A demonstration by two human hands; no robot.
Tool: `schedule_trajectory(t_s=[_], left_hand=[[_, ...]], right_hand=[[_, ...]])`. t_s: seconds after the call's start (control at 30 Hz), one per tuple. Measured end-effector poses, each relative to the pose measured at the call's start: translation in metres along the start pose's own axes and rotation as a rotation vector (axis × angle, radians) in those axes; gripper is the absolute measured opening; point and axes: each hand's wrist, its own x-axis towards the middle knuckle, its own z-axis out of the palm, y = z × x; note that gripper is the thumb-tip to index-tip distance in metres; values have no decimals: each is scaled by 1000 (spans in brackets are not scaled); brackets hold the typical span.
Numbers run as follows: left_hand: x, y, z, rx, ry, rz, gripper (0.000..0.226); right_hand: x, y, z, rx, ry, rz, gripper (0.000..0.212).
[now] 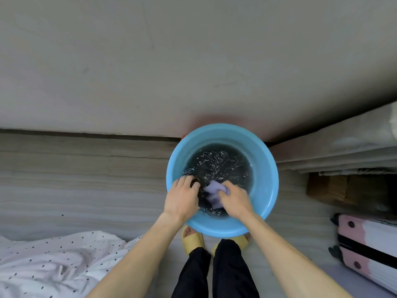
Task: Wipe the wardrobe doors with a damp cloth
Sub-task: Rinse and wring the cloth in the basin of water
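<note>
Two bare forearms reach down over black trousers [214, 274] and yellow slippers [193, 240] into a blue basin [267, 168] of dark, rippled water [217, 164] standing on the wood-grain floor [75, 190]. The right hand [234, 201] has its fingers curled round a lilac cloth [212, 191] that lies half submerged at the near side of the basin. The left hand [182, 196] bends its fingertips into the water just beside the cloth's left edge, grip not discernible; the pale panel [193, 61] behind the basin is probably a wardrobe door.
</note>
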Motion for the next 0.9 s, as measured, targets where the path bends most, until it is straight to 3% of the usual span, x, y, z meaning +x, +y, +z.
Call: schedule_trajectory(t_s=[0.13, 0.3, 0.47, 0.6, 0.73, 0.9], left_hand=[[-17, -11, 2, 172, -1, 55, 27], [-27, -6, 2, 159, -54, 29, 49], [-25, -4, 1, 201, -49, 17, 51], [-23, -4, 6, 188, -38, 19, 54], [-21, -4, 9, 189, -21, 7, 54], [-21, -5, 14, 179, 14, -10, 57]], right_hand=[[-35, -1, -19, 391, 97, 138, 26], [-38, 6, -25, 558, 158, 241, 9], [-28, 7, -22, 950, 228, 285, 35], [-20, 9, -18, 897, 195, 314, 8], [-21, 1, -16, 786, 245, 309, 49], [-13, -3, -5, 700, 327, 363, 66]])
